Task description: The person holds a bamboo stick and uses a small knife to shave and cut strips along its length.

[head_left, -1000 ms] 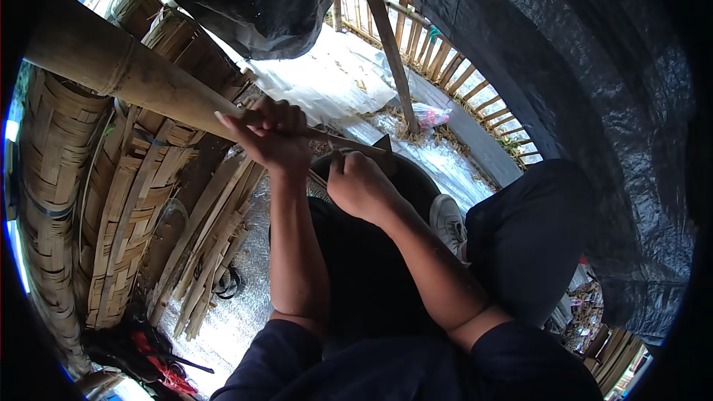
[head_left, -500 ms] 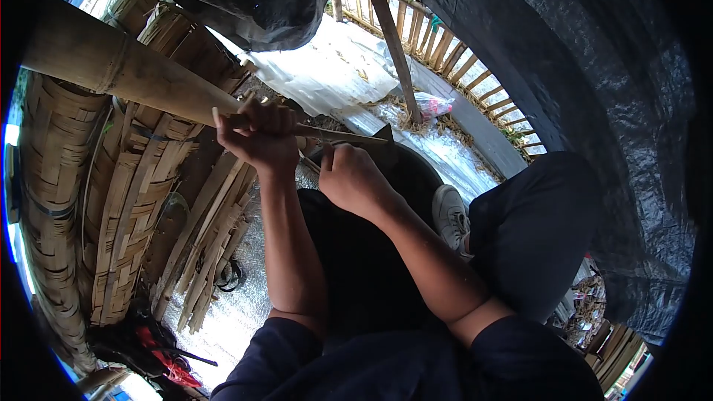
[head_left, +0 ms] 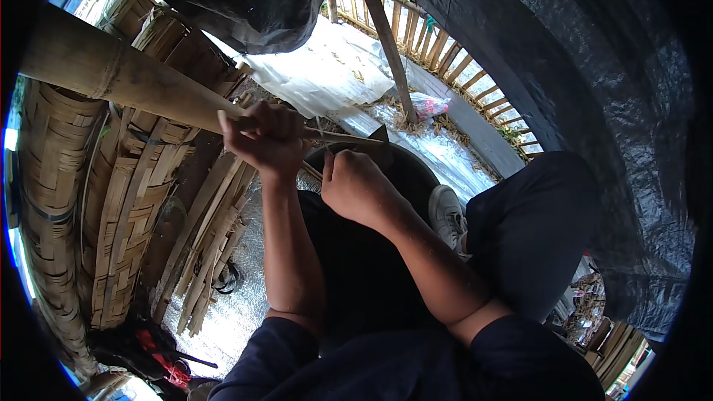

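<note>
My left hand (head_left: 266, 139) is wrapped round a thin wooden or bamboo stick (head_left: 338, 137), its thumb pointing up beside the end of a thick bamboo pole (head_left: 160, 93). The stick runs right to a dark pointed piece (head_left: 379, 136) above a round black container (head_left: 416, 167). Close to the right of my left hand, just below the stick, my right hand (head_left: 356, 186) is closed in a pinch. What its fingers grip is too small to make out.
Split bamboo strips (head_left: 212, 245) and woven bamboo rolls (head_left: 63, 200) lie at the left. A dark tarp (head_left: 587, 67) hangs at the right. A slanted wooden post (head_left: 386, 41), a plastic bag (head_left: 429, 105) and a bamboo fence (head_left: 460, 67) stand ahead. A shoe (head_left: 446, 215) is beside the container.
Both hands have shifted slightly left since one second ago. My right hand has moved a little away from the stick, which now shows more between the hands and the dark piece.
</note>
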The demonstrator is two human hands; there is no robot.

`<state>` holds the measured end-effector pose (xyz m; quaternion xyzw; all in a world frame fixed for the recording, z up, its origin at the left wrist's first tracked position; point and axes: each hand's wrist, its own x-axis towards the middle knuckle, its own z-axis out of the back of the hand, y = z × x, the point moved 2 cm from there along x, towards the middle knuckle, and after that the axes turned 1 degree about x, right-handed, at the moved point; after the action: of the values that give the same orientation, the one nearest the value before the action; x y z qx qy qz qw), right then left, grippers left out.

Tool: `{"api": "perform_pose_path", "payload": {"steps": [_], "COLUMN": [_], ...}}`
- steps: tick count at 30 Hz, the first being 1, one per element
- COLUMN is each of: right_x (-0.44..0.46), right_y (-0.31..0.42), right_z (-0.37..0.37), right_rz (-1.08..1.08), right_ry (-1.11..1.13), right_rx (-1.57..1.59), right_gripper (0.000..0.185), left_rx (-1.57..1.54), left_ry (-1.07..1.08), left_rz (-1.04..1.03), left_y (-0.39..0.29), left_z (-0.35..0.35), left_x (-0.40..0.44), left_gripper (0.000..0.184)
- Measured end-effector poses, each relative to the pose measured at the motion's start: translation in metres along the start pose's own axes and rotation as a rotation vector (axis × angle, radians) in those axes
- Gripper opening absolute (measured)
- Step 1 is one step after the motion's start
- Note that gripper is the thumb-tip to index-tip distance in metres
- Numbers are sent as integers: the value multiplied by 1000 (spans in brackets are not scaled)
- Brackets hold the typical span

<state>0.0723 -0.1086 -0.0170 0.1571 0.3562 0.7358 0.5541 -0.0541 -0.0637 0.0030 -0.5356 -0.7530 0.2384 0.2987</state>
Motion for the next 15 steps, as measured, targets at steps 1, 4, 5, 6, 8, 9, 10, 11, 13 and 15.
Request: {"api": "perform_pose_path", "payload": {"steps": [1, 4, 5, 6, 8, 9, 10, 11, 13, 15], "right_x": [3, 4, 0, -2, -8, -9, -5, 4, 8, 9], "right_y": [1, -8, -7, -5, 1, 1, 2, 0, -4, -1], "right_z": [5, 11, 12, 15, 24, 27, 26, 23, 18, 19], "right_rz": [8, 248, 487, 444, 386, 324, 322, 207, 94, 135], "right_ry": [-8, -31, -3, 117, 89, 65, 66, 120, 177, 135], "right_rx": [5, -190, -471, -368, -236, -105, -108, -47, 12, -19], "right_gripper": [32, 28, 28, 29, 30, 31, 31, 31, 32, 31], "left_rx": [-40, -62, -64, -37, -9, -54, -100, -104, -16, 0], "left_ry": [137, 95, 99, 83, 68, 63, 59, 59, 74, 50], "left_rz": [42, 27, 26, 17, 7, 4, 3, 3, 10, -4], "left_y": [3, 2, 3, 3, 2, 0, 0, 2, 2, 1], "left_z": [-6, 1, 1, 2, 6, 8, 9, 8, -4, -2], "left_x": [-3, -1, 0, 2, 5, 8, 9, 8, 5, 4], "left_gripper": [64, 63, 63, 63, 63, 63, 62, 62, 63, 63]}}
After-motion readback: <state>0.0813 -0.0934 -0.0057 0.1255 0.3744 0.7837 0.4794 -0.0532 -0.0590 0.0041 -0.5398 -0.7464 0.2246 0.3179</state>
